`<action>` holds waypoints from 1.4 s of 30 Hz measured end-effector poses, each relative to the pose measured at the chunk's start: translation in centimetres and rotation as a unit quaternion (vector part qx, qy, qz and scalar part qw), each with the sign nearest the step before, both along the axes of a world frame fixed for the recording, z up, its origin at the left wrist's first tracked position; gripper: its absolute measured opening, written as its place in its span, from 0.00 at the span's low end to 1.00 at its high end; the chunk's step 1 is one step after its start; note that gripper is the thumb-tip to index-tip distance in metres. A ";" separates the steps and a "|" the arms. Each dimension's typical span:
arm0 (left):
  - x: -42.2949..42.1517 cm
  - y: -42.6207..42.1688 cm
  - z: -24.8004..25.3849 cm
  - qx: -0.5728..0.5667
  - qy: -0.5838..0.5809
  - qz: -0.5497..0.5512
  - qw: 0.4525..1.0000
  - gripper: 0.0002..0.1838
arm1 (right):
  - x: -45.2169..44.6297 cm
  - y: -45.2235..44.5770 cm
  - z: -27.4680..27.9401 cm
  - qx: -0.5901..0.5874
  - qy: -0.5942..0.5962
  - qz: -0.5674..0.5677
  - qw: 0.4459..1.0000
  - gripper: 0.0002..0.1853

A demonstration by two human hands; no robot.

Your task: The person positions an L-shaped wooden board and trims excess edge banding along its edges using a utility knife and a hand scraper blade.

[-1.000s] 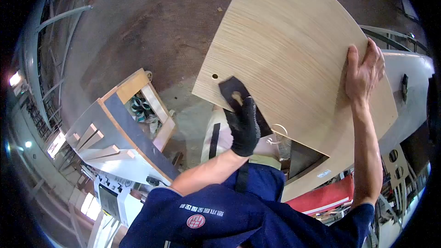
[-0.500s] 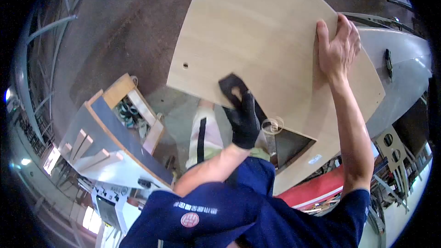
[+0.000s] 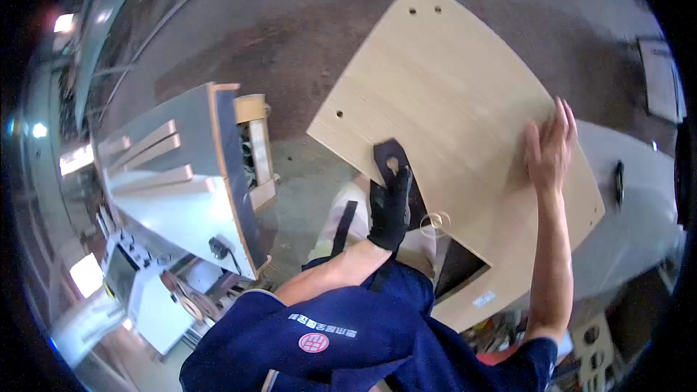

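Observation:
A large pale wooden panel (image 3: 443,94) with a curved far edge and small holes near its corners spreads in front of my body. My right hand (image 3: 550,152), bare, holds that curved edge on the right, its thumb on the face and its fingertips at the rim. In a black glove, my left hand (image 3: 390,207) is closed on a dark flat piece (image 3: 385,151) resting against the near edge of the panel. A tan patch shows in that piece; its exact kind I cannot make out. Right of the glove, a dark cutout (image 3: 462,270) opens in the panel.
To the left stands a grey cabinet-like piece (image 3: 174,145) with wooden strips on it. A white machine (image 3: 149,287) is below it. Beneath the panel's right end lies a grey surface (image 3: 628,174) with a black object (image 3: 619,183) on it.
The view has turned, so the panel sits lower and more of its far end shows. My right hand's fingers look straighter along the rim. My left hand stays at the near edge.

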State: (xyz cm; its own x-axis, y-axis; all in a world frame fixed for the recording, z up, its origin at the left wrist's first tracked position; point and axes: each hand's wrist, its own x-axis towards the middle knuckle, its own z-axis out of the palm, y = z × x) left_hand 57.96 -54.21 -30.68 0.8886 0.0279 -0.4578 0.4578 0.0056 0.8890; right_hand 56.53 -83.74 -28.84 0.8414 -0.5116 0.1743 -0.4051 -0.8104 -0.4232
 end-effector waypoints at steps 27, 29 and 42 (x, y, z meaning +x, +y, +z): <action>-2.8 29.5 0.0 0.008 0.019 0.214 0.977 0.29 | -22.4 19.3 -1.5 -0.095 0.106 -0.003 0.990 0.38; -2.8 29.7 0.1 0.043 0.019 0.205 0.978 0.30 | -22.1 19.6 -1.4 -0.097 0.105 0.002 0.990 0.38; -6.7 29.3 -2.8 -0.046 0.001 0.127 0.991 0.28 | -20.0 16.1 -1.4 -0.084 0.054 0.012 0.995 0.38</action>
